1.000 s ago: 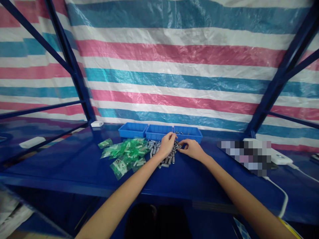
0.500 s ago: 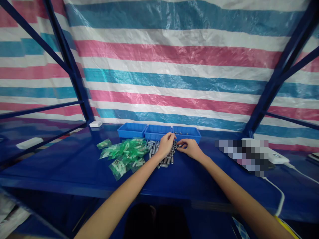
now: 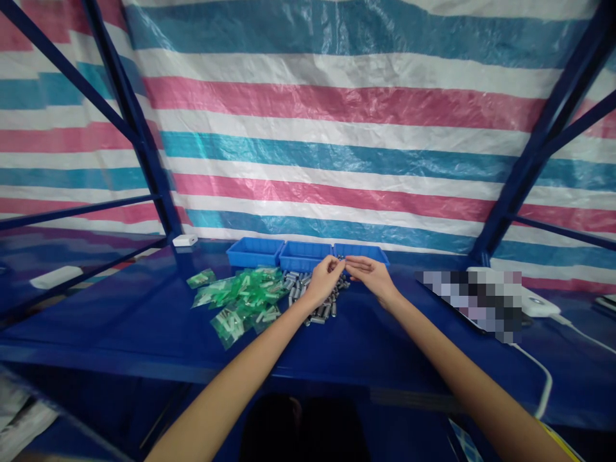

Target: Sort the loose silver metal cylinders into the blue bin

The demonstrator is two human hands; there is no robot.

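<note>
My left hand (image 3: 325,280) is closed in a pinch above a pile of small grey metal cylinders (image 3: 317,313). Fingertip to fingertip with it, my right hand (image 3: 369,274) is also closed; whatever sits between the fingers is too small to make out. Both hands are in front of the middle blue bin (image 3: 303,262) and the right blue bin (image 3: 382,256), hiding part of each. Left of the cylinders lies a heap of clear green-tinted bags (image 3: 248,289) with small pale pieces inside.
A third blue bin (image 3: 254,256) stands at the left of the row. A blurred-out flat device (image 3: 474,305) and a white box with a cable (image 3: 539,304) lie to the right. Blue metal posts (image 3: 517,160) and a striped sheet (image 3: 337,147) bound the table's back.
My right hand has risen slightly from the edge of the cylinder pile and moved left, and its fingertips now meet those of my left hand. The left hand has barely moved.
</note>
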